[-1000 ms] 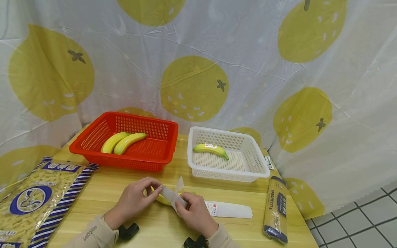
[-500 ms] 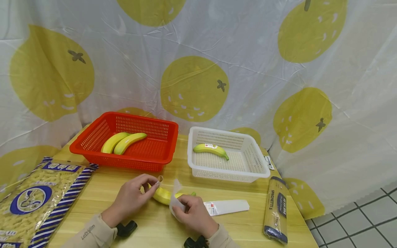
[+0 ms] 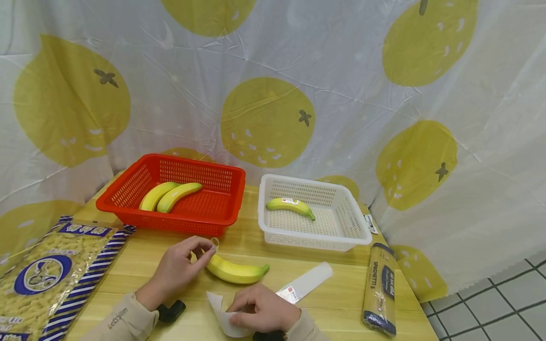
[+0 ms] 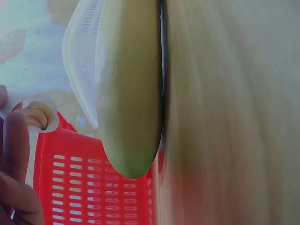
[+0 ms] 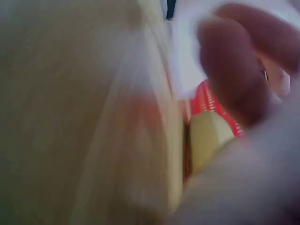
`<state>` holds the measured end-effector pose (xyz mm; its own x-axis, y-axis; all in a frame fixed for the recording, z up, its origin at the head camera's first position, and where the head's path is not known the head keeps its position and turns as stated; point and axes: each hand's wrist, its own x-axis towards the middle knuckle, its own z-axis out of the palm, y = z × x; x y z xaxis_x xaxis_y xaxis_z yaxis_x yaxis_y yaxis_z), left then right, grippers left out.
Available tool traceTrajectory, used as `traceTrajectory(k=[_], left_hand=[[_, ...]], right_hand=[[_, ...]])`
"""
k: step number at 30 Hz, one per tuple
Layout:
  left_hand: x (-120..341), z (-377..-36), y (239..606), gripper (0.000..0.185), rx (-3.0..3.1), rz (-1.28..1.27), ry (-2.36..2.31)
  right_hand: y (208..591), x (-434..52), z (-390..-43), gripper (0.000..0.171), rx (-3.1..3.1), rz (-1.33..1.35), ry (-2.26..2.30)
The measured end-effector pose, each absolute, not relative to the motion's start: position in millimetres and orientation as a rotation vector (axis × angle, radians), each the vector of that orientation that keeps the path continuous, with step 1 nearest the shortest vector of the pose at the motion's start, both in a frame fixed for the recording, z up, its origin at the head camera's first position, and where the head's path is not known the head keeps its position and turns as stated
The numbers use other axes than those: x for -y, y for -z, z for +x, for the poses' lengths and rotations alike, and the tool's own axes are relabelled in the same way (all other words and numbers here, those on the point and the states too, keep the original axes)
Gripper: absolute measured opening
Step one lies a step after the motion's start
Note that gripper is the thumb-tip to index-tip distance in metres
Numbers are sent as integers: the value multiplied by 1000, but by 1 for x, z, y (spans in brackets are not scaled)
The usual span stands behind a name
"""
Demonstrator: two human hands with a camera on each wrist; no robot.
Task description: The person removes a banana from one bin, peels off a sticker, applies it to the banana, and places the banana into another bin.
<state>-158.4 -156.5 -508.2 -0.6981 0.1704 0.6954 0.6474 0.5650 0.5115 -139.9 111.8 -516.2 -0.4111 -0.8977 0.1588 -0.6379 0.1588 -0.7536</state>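
My left hand (image 3: 181, 265) pinches a small round sticker (image 4: 40, 115) at its fingertips; a banana picture is printed on it in the left wrist view. Just right of that hand a yellow banana (image 3: 236, 272) with a green tip lies on the table. Nearer the front edge, my right hand (image 3: 262, 308) holds a curled piece of white paper (image 3: 219, 312) between thumb and fingers. A white strip with a red-marked label (image 3: 307, 282) sticks out beyond this hand; whether it joins the curled paper is hidden.
Behind the hands stand a red basket (image 3: 170, 219) with two bananas (image 3: 168, 196) and a white basket (image 3: 307, 239) with one labelled banana (image 3: 290, 207). A pasta bag (image 3: 64, 279) lies at left, a spaghetti pack (image 3: 379, 289) at right.
The right hand has drawn the white paper off to the front, away from the banana, uncovering it. The left hand has shifted slightly left with the sticker. The labelled strip has swung round.
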Motion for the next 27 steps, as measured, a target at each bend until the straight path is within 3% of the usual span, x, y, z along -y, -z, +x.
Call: traceTrajectory(k=[5,12,18,21,25,27], left_hand=[[156,-157,508,32,2185,-792,1132],[151,-158,510,40,2132,-1076,1191],[144,-160,510,13,1921,-1352,1115],[142,-160,511,18,1882,-1406,1087],[141,-157,511,12,1920,-1403,1069],[141,-155,511,21,1952,-1379,1062]], right_hand=[[517,-109,-139,24,-2185,-1469,1186],[518,-107,-139,28,-2325,-909,1701],[518,-104,-140,37,-2183,-599,1856],[519,-103,-142,43,-2146,-530,1919],[521,-102,-144,31,-2172,-519,1982],[522,-103,-144,23,-2209,-540,2002]])
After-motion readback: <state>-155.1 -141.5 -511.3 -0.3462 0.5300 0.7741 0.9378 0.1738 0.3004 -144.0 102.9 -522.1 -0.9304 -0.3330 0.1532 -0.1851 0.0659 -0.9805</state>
